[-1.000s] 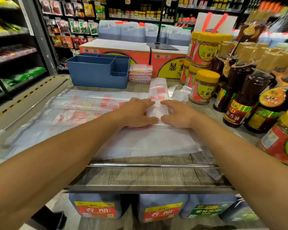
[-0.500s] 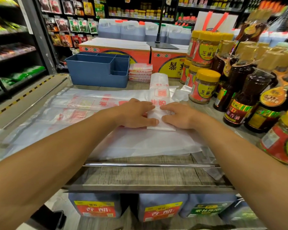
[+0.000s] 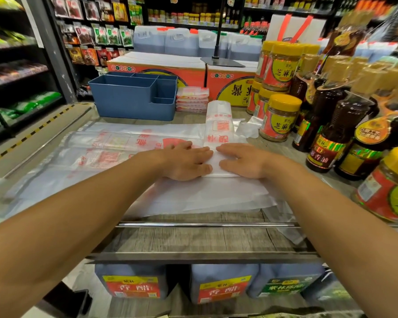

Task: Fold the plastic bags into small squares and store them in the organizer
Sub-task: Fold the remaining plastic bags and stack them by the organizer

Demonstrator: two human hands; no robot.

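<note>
A clear plastic bag with red print, folded into a narrow strip [image 3: 219,125], lies pointing away from me on top of other flat bags [image 3: 106,145]. My left hand [image 3: 186,160] and my right hand [image 3: 241,160] lie flat side by side on the strip's near end, fingers straight, pressing it down. A blue organizer [image 3: 133,97] with several compartments stands at the back of the table. Right of it sits a small stack of folded bags [image 3: 191,99].
Yellow-lidded jars [image 3: 278,118] and dark sauce bottles [image 3: 338,131] crowd the right side close to my right hand. Orange cartons [image 3: 161,67] stand behind the organizer. A metal rail [image 3: 205,224] runs along the table's near edge. Shelves line the left aisle.
Both hands have flattened out on the strip's near end. The far end of the strip now lies longer and straighter toward the back.
</note>
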